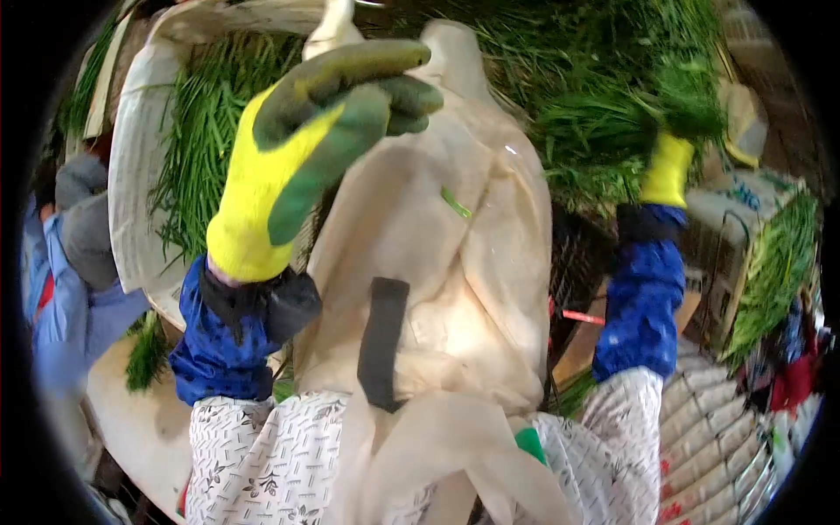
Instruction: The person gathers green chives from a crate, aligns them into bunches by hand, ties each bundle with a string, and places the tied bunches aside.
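My left hand [332, 140], in a yellow glove with a dark green coated palm, is raised in front of the cream apron [420, 219]. Its fingers stretch to the right, slightly bent, with nothing visible in them. Below it to the left, long thin green leaves [214, 131] lie in a white-lined container [136, 192]. My right hand [672, 153] reaches into a large heap of grass-like greens [586, 122] at the upper right. Only its yellow glove cuff shows plainly; leaves and blur hide the fingers, so their grip cannot be made out.
A crate [744, 210] with greens [774, 271] stands at the right, above a slatted surface [709, 420]. At the far left is a person in a blue garment [66, 289]. A small tuft of greens [147, 354] rests on a pale round surface [131, 411].
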A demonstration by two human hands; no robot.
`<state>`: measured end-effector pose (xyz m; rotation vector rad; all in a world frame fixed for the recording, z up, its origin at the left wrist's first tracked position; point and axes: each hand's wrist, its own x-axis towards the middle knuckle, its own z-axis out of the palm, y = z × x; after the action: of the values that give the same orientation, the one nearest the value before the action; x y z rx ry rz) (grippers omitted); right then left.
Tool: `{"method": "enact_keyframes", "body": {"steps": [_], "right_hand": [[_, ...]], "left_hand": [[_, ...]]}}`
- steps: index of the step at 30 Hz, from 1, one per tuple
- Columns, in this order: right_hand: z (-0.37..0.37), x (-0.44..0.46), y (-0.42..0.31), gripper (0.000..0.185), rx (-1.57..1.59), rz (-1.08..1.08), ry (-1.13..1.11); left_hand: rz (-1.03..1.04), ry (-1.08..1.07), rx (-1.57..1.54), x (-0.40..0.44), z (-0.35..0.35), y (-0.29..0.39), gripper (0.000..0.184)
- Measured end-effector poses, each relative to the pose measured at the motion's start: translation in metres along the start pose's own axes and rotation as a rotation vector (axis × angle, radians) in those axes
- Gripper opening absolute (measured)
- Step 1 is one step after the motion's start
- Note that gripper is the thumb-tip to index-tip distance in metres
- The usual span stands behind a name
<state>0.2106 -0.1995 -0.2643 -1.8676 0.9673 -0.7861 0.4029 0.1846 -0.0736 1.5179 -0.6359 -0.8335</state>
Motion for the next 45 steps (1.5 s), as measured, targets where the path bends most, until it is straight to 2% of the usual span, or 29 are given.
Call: {"method": "enact_keyframes", "body": {"steps": [1, 2, 3, 4, 7, 9, 11, 14, 15, 17, 18, 19, 21, 22, 23, 25, 27, 29, 30, 31, 32, 33, 36, 38, 39, 40, 42, 43, 45], "right_hand": [[-0.012, 0.0, -0.04, 0.041, 0.352, 0.227, -0.123], [-0.022, -0.009, -0.099, 0.039, 0.43, 0.486, -0.185], [-0.029, -0.006, -0.082, 0.04, 0.564, 0.506, -0.288], [-0.041, 0.011, -0.062, 0.041, 0.705, 0.493, -0.39], [-0.08, 0.044, -0.05, 0.041, 0.454, 0.407, -0.47], [-0.058, 0.053, -0.041, 0.042, 0.337, 0.36, -0.533], [-0.082, 0.034, -0.053, 0.041, 0.493, 0.365, -0.718], [-0.076, 0.045, -0.12, 0.042, 0.757, 0.21, -0.97], [-0.061, 0.051, -0.13, 0.042, 0.864, 0.149, -1.075], [-0.088, 0.051, -0.108, 0.046, 0.712, 0.358, -0.558], [-0.11, 0.069, -0.063, 0.042, -0.068, -0.11, -0.568], [-0.133, 0.09, -0.015, 0.039, -0.872, -0.502, -0.32], [-0.121, 0.089, -0.033, 0.034, 0.359, 0.003, -0.094], [-0.107, 0.035, -0.109, 0.032, -0.182, -0.394, -0.328], [-0.091, -0.022, -0.189, 0.032, -0.597, -0.891, -0.371], [-0.075, -0.069, -0.221, 0.032, -1.294, -0.964, -0.079], [-0.041, -0.108, -0.265, 0.042, -0.426, -0.913, -0.226], [-0.015, -0.166, -0.27, 0.044, -0.403, -0.956, -0.254], [-0.01, -0.198, -0.274, 0.048, -0.323, -0.806, -0.442], [0.003, -0.218, -0.259, 0.054, -0.181, -0.741, -0.606], [0.009, -0.236, -0.254, 0.057, -0.135, -0.63, -0.643], [0.006, -0.244, -0.25, 0.054, -0.029, -0.585, -0.693], [0.002, -0.258, -0.249, 0.065, 0.173, -0.622, -0.693], [-0.011, -0.253, -0.253, 0.07, 0.476, -0.424, -0.833], [-0.016, -0.25, -0.255, 0.073, 0.625, -0.324, -0.895], [-0.021, -0.255, -0.26, 0.075, 0.809, -0.069, -0.906], [-0.01, -0.26, -0.258, 0.072, 0.945, -0.042, -0.827], [-0.015, -0.26, -0.264, 0.071, 0.936, 0.025, -0.86], [-0.003, -0.257, -0.26, 0.069, 0.828, -0.047, -0.89]], "left_hand": [[0.028, 0.024, 0.004, -0.007, -0.008, -0.003, 0.06], [0.033, 0.036, -0.005, -0.018, -0.01, -0.005, 0.06], [-0.018, 0.086, -0.027, -0.022, -0.012, -0.002, 0.061], [-0.051, 0.088, -0.117, -0.021, -0.013, -0.002, 0.059], [0.007, 0.038, -0.097, -0.03, -0.005, 0.001, 0.06], [0.017, 0.019, -0.111, -0.032, -0.013, 0.002, 0.061], [-0.061, 0.011, -0.251, -0.032, -0.004, 0.011, 0.064], [-0.007, -0.208, -0.44, -0.032, 0.003, -0.002, 0.038], [-0.012, -0.188, -0.277, -0.035, 0.004, 0.001, 0.039], [-0.123, -0.276, -0.416, -0.032, 0.004, -0.006, 0.039], [-0.177, -0.318, -0.47, -0.031, 0.009, -0.01, 0.04], [-0.197, -0.375, -0.653, -0.032, 0.025, -0.02, 0.044], [-0.389, -0.575, -0.876, -0.027, 0.036, -0.012, 0.046], [-0.486, -0.654, -0.971, -0.027, 0.045, -0.008, 0.049], [-0.539, -0.669, -1.039, -0.027, 0.058, -0.006, 0.052], [-0.63, -0.692, -1.153, -0.023, 0.08, -0.005, 0.057], [-0.626, -0.687, -1.165, -0.032, 0.083, -0.017, 0.062], [-0.634, -0.66, -1.181, -0.051, 0.074, -0.039, 0.067], [-0.645, -0.637, -1.194, -0.06, 0.074, -0.044, 0.069], [-0.609, -0.454, -1.121, -0.071, 0.076, -0.044, 0.071], [-0.566, -0.269, -1.046, -0.082, 0.08, -0.045, 0.075], [-0.508, -0.327, -0.885, -0.087, 0.074, -0.049, 0.074], [-0.413, -0.424, -0.766, -0.105, 0.07, -0.051, 0.08], [-0.316, -0.426, -0.703, -0.114, 0.074, -0.044, 0.089], [-0.378, -0.494, -0.704, -0.118, 0.072, -0.04, 0.092], [-0.45, -0.56, -0.703, -0.124, 0.07, -0.034, 0.095], [-0.713, -0.483, -0.693, -0.139, 0.062, -0.005, 0.067], [-0.764, -0.526, -0.636, -0.136, 0.062, -0.002, 0.058], [-0.764, -0.59, -0.522, -0.129, 0.061, -0.007, 0.045]]}}
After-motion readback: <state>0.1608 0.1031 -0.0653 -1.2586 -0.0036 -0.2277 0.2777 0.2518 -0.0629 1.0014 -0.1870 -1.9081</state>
